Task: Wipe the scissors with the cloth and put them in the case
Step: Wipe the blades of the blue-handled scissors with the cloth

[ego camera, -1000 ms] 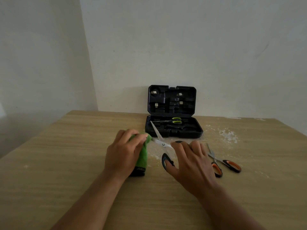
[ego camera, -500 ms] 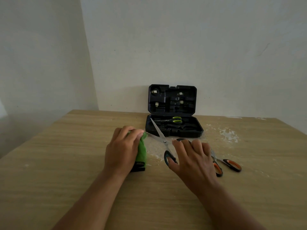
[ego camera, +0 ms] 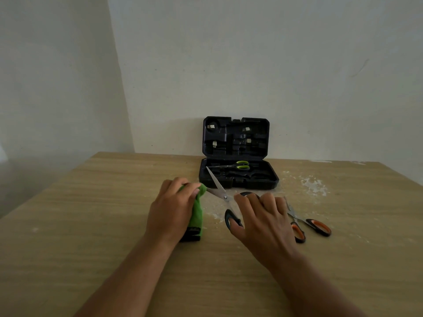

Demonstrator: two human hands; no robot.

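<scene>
The black-handled scissors [ego camera: 225, 197] are held spread open by the right hand [ego camera: 263, 221], whose grip is clenched on the handles: the thumb is threaded through the nearer loop, and the fingers lie over the farther one. Compared with a second ago, the blades have been opened wider, and the lower blade, which was then wrapped in the green cloth [ego camera: 197, 213], has been drawn almost clear. Only its tip is now touching the cloth's upper end. The upper blade is raised and points toward the far edge of the surface [ego camera: 91, 225], its tip overlapping the front wall of the black case [ego camera: 238, 181] in this view.

The cloth is grasped by the left hand [ego camera: 170, 211], bunched under the fingers and pressed down on the surface near its middle. That hand has barely been shifted over the last second.

From this, one stroke along the lower blade is judged to have been completed. Whether the upper blade has been wiped cannot be told. The case stands open against the wall at the far edge, with green-handled scissors [ego camera: 235, 165] already laid in its tray, so room must be found beside them. Orange-handled scissors [ego camera: 306, 221] lie just right of the right hand, still outside the case, and white dust [ego camera: 313, 186] is scattered on the surface near the case's right corner.
</scene>
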